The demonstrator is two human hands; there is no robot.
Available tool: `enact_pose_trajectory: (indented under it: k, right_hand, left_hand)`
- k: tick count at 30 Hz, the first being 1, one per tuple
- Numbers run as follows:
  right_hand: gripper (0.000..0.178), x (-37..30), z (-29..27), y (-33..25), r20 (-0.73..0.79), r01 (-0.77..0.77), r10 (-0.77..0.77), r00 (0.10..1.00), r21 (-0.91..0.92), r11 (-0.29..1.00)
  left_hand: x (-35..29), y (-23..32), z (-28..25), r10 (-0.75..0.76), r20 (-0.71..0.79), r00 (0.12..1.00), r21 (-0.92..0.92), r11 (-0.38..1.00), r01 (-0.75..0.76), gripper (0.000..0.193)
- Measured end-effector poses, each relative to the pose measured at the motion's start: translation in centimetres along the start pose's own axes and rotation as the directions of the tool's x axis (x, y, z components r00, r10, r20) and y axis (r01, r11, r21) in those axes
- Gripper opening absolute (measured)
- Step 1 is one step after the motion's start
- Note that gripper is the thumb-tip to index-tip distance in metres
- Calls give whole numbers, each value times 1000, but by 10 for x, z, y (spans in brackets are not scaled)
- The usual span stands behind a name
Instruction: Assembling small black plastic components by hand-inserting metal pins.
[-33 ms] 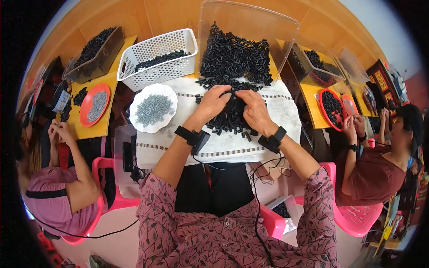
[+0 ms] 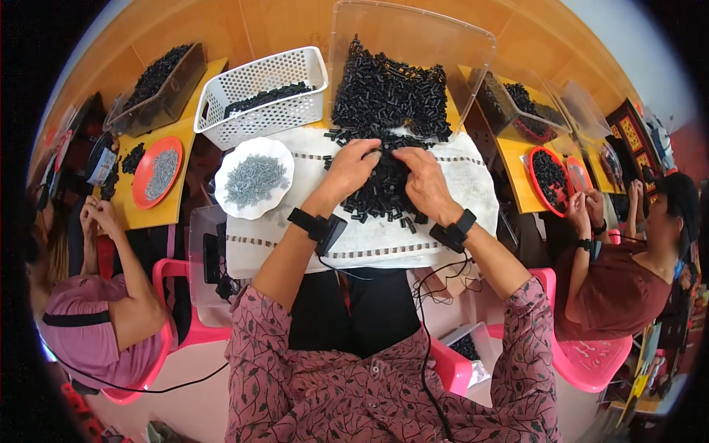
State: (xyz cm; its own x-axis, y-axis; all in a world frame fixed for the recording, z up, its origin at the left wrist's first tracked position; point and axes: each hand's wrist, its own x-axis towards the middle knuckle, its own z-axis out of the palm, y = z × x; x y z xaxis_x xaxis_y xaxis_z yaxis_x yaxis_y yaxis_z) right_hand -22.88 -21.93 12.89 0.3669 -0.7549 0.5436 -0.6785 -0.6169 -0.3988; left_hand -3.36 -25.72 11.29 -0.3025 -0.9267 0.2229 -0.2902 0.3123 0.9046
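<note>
A heap of small black tubular plastic parts [image 2: 377, 193] lies on the white cloth [image 2: 281, 244] in front of me. Over its far half my left hand [image 2: 353, 168] and my right hand [image 2: 426, 179] face each other, fingertips a short gap apart. Both hands are closed, with fingers bent and pressed inward among the black parts. Whatever sits in either set of fingertips is too small and dark to tell from the heap. To the left of my left hand stands a white scalloped plate [image 2: 254, 207] of small, shiny, silvery-grey pieces.
Behind the heap a clear tub [image 2: 473, 52] lies tipped, black parts spilling toward me. A white perforated basket [image 2: 214, 131] with more parts stands left of it. Co-workers sit on both sides, near a red plate [image 2: 177, 145] and a red tray [image 2: 533, 177]. Cables [image 2: 419, 295] hang from my wrists.
</note>
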Motion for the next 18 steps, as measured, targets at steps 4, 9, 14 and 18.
enact_pose_trajectory:
  k: [4, 9, 14, 18]
  right_hand:
    - [44, -2, -10, 30, -53, -191, 185, 981, -133, 973]
    - [37, -2, -8, 82, -34, -416, 420, 907, -229, 880]
    - [39, 8, 1, 88, 56, -515, 549, 834, -279, 811]
    - [39, 17, 7, 88, 116, -481, 521, 845, -259, 838]
  left_hand:
    - [8, -17, -14, -24, -221, 975, 4, 1000, 25, 33]
    - [22, -40, -28, -147, -306, 941, 199, 956, 214, 36]
    - [34, -48, -22, -78, -271, 959, 297, 941, 161, 36]
    - [49, -46, -12, -91, -119, 989, 371, 920, 129, 36]
